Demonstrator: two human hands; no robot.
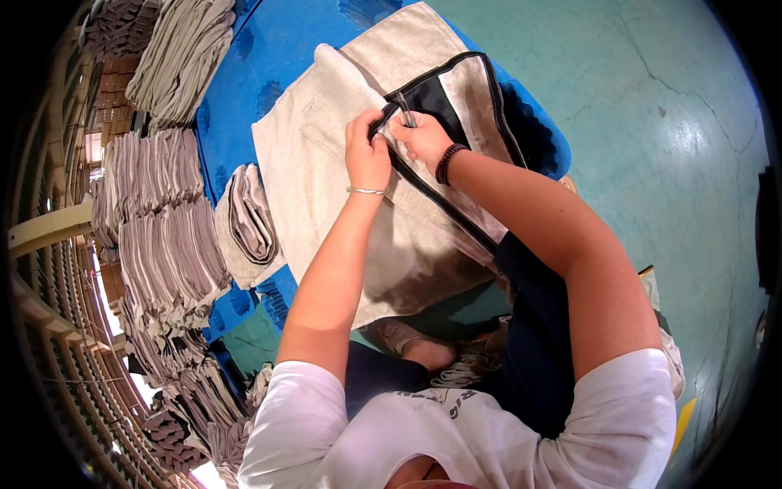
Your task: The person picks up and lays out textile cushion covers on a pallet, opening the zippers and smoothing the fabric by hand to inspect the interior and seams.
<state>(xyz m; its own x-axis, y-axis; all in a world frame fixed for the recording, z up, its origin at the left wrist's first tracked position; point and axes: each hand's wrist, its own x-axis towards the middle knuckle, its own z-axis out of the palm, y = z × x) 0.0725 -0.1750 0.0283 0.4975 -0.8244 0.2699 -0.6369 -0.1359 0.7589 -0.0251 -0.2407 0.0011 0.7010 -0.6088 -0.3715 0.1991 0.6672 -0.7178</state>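
Green floor (652, 98), worn & cracked, runs off to the right; a blue desk (224, 106) carries the work, w/ stacks of folded cloth (167, 236) along the left & a folded bundle (246, 216) just beside the piece; the beige fabric piece (309, 163) lies spread across the desk, its near part hanging off toward the person's lap; handling-wise it should be soft & limp, prob. light to mod. weight given its spread, not slippery (matte, slightly fuzzy look) & not fragile, tho it'd sag & crease if lifted by one corner; best hold is prob. a pinch on the black strip (450, 208), which looks firmer than the cloth, w/ the other hand flat nearby to stop drag; left hand (369, 159) has its fingers closed on the cloth at the strip, fingertips partly hidden; right hand (423, 138) grips a small metal tool (406, 110) right next to it, approx. upright, blades too small to tell open or closed; looks-wise, the fabric's pale oatmeal w/ soft folds & shadowed lower part; the strip edges it & bends round a corner at upper right, by a plain black panel (440, 106); can't tell if it's zip or binding.
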